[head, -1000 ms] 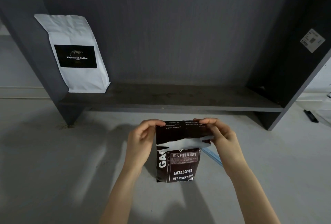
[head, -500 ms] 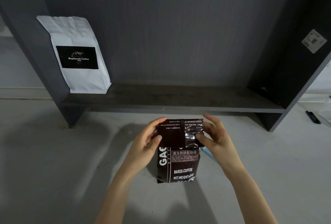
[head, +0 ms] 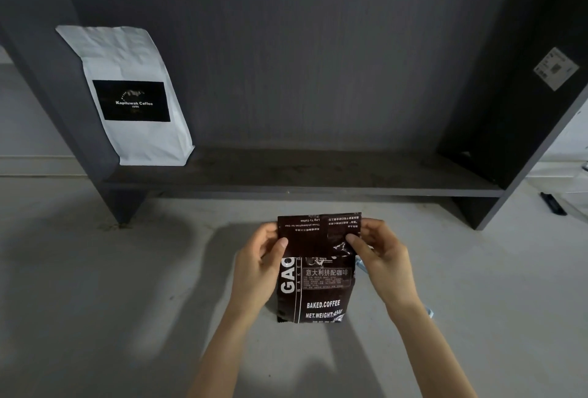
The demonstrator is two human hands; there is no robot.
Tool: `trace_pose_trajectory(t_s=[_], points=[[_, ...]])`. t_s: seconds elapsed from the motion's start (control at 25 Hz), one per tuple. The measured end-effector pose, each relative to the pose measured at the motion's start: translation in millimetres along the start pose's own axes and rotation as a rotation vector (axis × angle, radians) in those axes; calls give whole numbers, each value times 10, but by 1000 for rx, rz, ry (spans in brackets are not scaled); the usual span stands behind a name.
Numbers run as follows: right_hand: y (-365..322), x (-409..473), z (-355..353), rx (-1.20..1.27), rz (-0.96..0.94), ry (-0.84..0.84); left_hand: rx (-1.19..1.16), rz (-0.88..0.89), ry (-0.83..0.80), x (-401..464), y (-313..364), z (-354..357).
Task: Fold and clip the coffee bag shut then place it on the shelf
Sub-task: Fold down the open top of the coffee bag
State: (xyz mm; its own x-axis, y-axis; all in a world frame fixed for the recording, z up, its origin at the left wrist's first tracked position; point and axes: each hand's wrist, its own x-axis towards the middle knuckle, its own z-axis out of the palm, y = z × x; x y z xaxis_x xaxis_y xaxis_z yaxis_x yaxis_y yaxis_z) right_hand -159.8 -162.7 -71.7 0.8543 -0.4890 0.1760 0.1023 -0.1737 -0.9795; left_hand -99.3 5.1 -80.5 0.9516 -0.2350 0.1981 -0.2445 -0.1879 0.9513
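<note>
A dark brown coffee bag [head: 316,289] with white lettering stands upright on the pale floor in front of me. Its top flap is folded down over the front, showing upside-down print. My left hand [head: 259,265] pinches the flap's left edge, thumb on the front. At the flap's right edge my right hand [head: 380,254] grips it the same way. A light blue clip [head: 361,265] lies on the floor behind the bag, mostly hidden by my right hand and forearm. The dark grey shelf [head: 302,189] runs across just beyond the bag.
A white coffee bag [head: 133,95] with a black label leans at the shelf's left end against the side panel. The right side panel [head: 509,111] carries a small white sticker. A black object [head: 553,203] lies on the floor at far right.
The bag's top has been folded down flat over the front, hiding the silvery inner lining seen a second ago. Both hands shifted from the top corners to the flap's side edges.
</note>
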Motion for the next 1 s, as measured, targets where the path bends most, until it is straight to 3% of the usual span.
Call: trace_pose_trajectory(t_s=[0.2, 0.6, 0.8, 1.0], points=[[4, -15, -18, -10, 24, 14, 18, 21, 96, -18, 102, 15], [31, 9, 132, 0, 16, 16, -30, -17, -11, 30, 110, -8], [41, -42, 101, -32, -12, 40, -22, -24, 105, 36, 142, 134], [0, -69, 141, -47, -48, 88, -138, -54, 105, 20, 90, 113]])
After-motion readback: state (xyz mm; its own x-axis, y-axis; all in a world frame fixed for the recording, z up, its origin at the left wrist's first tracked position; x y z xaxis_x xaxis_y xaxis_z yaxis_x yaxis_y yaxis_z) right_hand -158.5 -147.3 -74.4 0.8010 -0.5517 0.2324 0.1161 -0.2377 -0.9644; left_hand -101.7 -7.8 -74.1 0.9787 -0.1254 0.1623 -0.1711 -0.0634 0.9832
